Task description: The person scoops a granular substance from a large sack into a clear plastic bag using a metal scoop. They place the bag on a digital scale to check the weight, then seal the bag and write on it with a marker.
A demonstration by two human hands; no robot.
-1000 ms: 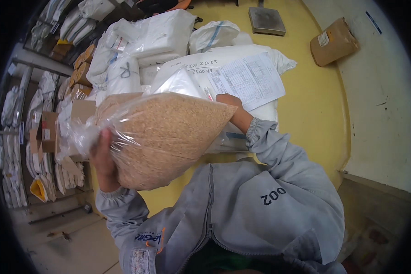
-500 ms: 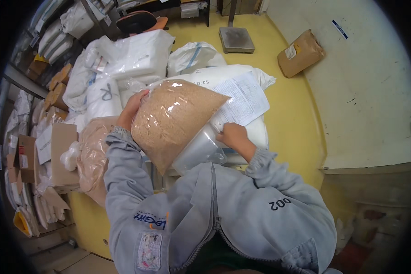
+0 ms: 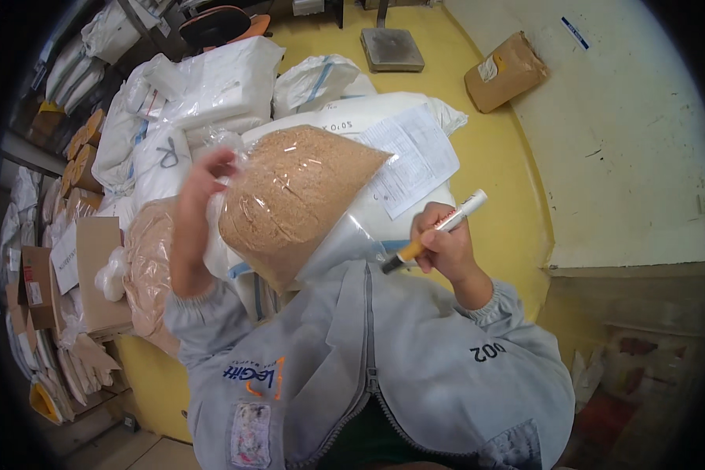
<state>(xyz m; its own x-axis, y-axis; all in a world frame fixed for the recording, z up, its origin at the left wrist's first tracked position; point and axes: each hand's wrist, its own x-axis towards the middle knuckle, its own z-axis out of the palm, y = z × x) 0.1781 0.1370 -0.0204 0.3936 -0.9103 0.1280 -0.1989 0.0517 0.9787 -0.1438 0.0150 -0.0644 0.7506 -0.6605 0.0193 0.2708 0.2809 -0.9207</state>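
Note:
A clear plastic bag [image 3: 298,196] filled with light brown granules or powder lies tilted on stacked white sacks [image 3: 415,231]. Its left edge and loose plastic are beside my left hand [image 3: 207,172], which is smeared by motion, fingers bent but apart. In my right hand [image 3: 450,247], a thick marker [image 3: 468,205] with a white barrel points its dark end down toward my jacket. A printed sheet of paper [image 3: 423,153] rests on the white sack, partly behind the bag's right corner. An empty-looking clear plastic piece [image 3: 341,243] shows below the bag.
White wrapped bundles [image 3: 227,86] are piled behind and left. A large brown-filled bag [image 3: 150,274] and an open cardboard box [image 3: 98,270] stand at left, near crowded shelves. A floor scale [image 3: 392,51] and a brown paper sack [image 3: 505,74] sit farther back, beside the wall.
My left hand has let go of the bag's side and risen leftward. My right hand has lifted off the plastic and turned, bringing the marker into view. The view has shifted slightly.

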